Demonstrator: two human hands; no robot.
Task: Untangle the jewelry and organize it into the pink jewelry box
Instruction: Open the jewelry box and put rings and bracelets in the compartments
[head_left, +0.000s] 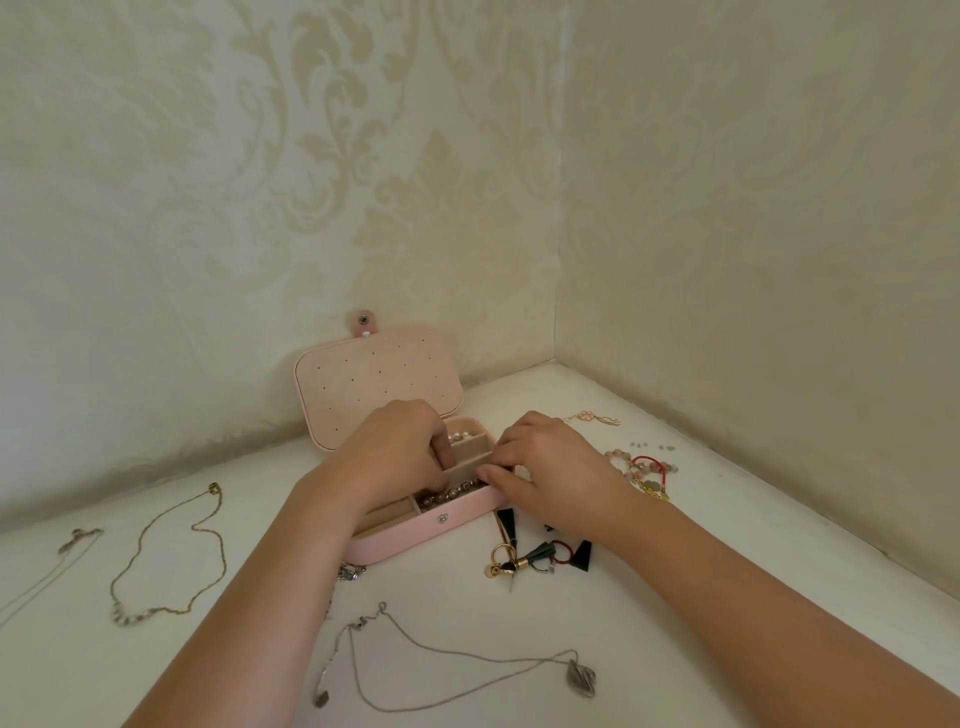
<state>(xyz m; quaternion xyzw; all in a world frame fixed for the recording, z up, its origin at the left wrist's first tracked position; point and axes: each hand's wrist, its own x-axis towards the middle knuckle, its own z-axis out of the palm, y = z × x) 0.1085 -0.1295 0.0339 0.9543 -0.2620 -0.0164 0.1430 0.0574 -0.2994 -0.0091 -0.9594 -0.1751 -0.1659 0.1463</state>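
The pink jewelry box (415, 535) lies open on the white surface, its lid (379, 384) leaning back against the wall. A beaded bracelet (451, 492) lies in the front compartment, and pearls (460, 435) sit in a back one. My left hand (395, 452) hovers over the box's middle with fingers curled down into it; whether they hold anything is hidden. My right hand (550, 467) is at the box's right end, its fairly straight fingertips touching the bracelet's end.
A gold chain (171, 556) and a thin silver chain (52, 566) lie at the left. A silver pendant necklace (457, 670) lies in front. Dark tassel earrings and rings (535, 556) and beaded and red bracelets (644, 473) lie at the right. Walls meet in a corner behind.
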